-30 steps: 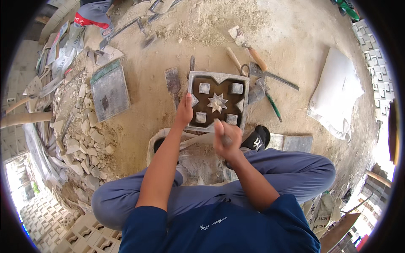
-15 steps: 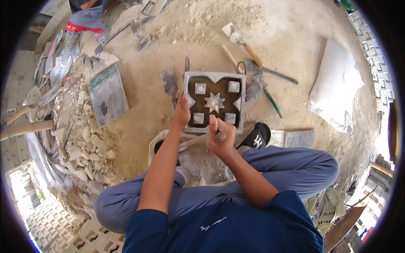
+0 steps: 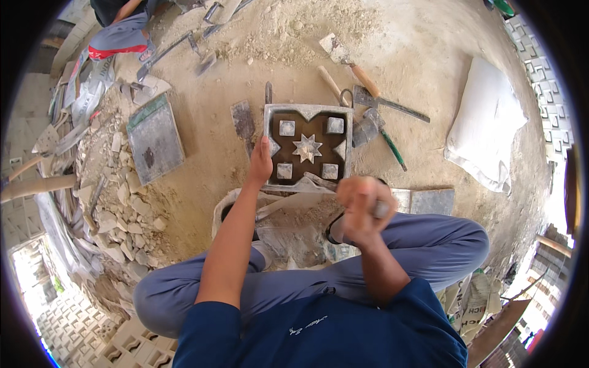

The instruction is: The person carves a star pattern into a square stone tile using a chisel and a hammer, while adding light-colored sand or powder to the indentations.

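Note:
Between my feet stands a square grey mould [image 3: 349,138] with four-sided walls, small square studs and a star-shaped stud [image 3: 307,148] in the middle. My left hand [image 3: 261,162] grips the mould's left wall, thumb up along the rim. At the near right corner my right hand [image 3: 367,201], blurred by motion, is closed around the handle of a trowel-like tool [image 3: 319,180]. Its thin blade points left across the near wall; the exact kind is hard to make out. Part of the handle's end shows beside my fist.
Trowels [image 3: 363,80] and a green-handled tool [image 3: 392,149] lie right of the mould. A flat scraper [image 3: 243,119] is at its left, then a grey board [image 3: 155,144] and rubble [image 3: 126,214]. A white sack [image 3: 488,129] lies far right. Another person [image 3: 123,34] sits far left.
My right hand has moved right with its tool, from over the mould's near edge to past its near right corner. My left hand stays on the mould; the view has shifted slightly.

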A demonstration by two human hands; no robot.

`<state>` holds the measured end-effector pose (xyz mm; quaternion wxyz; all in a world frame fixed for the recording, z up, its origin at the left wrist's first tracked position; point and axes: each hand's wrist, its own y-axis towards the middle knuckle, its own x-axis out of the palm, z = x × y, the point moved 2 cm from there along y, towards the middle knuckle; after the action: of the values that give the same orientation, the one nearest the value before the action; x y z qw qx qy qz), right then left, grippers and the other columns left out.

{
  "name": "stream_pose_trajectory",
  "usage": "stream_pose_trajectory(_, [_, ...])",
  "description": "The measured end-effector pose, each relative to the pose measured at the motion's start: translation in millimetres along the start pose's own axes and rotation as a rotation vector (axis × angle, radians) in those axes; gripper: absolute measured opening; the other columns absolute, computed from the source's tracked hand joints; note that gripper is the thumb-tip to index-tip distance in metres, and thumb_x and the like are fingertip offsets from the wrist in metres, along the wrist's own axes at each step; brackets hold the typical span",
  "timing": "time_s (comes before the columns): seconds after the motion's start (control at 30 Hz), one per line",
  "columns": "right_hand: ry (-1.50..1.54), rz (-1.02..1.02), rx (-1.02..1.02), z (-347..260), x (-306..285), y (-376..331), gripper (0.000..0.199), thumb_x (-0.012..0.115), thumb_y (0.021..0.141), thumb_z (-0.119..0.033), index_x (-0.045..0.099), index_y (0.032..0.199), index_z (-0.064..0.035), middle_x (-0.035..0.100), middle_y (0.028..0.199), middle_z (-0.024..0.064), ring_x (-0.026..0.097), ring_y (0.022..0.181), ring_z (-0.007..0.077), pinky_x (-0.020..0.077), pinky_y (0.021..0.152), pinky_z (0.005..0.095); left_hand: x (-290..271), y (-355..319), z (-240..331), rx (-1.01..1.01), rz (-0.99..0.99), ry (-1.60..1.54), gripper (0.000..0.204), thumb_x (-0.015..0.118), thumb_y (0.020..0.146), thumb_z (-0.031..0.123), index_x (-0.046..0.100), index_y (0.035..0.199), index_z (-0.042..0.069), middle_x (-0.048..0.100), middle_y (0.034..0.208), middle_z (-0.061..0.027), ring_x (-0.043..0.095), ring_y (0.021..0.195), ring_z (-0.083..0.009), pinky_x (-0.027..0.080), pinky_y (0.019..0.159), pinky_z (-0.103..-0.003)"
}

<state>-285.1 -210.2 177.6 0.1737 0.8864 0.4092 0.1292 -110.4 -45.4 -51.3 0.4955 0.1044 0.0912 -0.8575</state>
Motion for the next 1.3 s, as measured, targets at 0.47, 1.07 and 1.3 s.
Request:
stream_pose_trajectory(0.47, [0.297,-0.261,0.187,-14.3,-40.7,20.7,0.067,0.038,0.1,-0.053,0.035,0.054,-0.0044,0.033,0.045,0.0048,0.029,0.039,0.0135,0.0203,0.04,0.0302,4.4,-5.4,9.5,-0.19,0.071,-0.022,0.07,0.028,0.106,0.052,0.043,0.144,-0.005,0.049,0.144,-0.026,0.045,0.136,-0.0374,0.033,0.112,-0.039])
stream_pose_trajectory(1.07, [0.06,-0.278,0.204,26.0,-21.6,-14.9,0.064,0.034,0.101,-0.045,0.037,0.054,-0.0028,0.04,0.048,0.0078,0.037,0.042,0.0185,0.0249,0.042,0.032,9.2,-4.4,19.5,-0.197,0.039,-0.105,0.062,0.031,0.108,0.045,0.044,0.144,-0.004,0.05,0.144,-0.022,0.047,0.134,-0.0334,0.034,0.111,-0.036])
stream_pose_trajectory(1.3, [-0.05,-0.234,0.225,37.9,-17.5,-14.0,0.057,0.031,0.102,-0.039,0.037,0.057,-0.0038,0.037,0.049,0.0069,0.04,0.041,0.0207,0.0274,0.042,0.0332,3.1,-16.6,14.7,-0.189,0.09,0.031,0.06,0.029,0.109,0.045,0.047,0.142,-0.003,0.055,0.137,-0.022,0.05,0.128,-0.0344,0.036,0.109,-0.037])
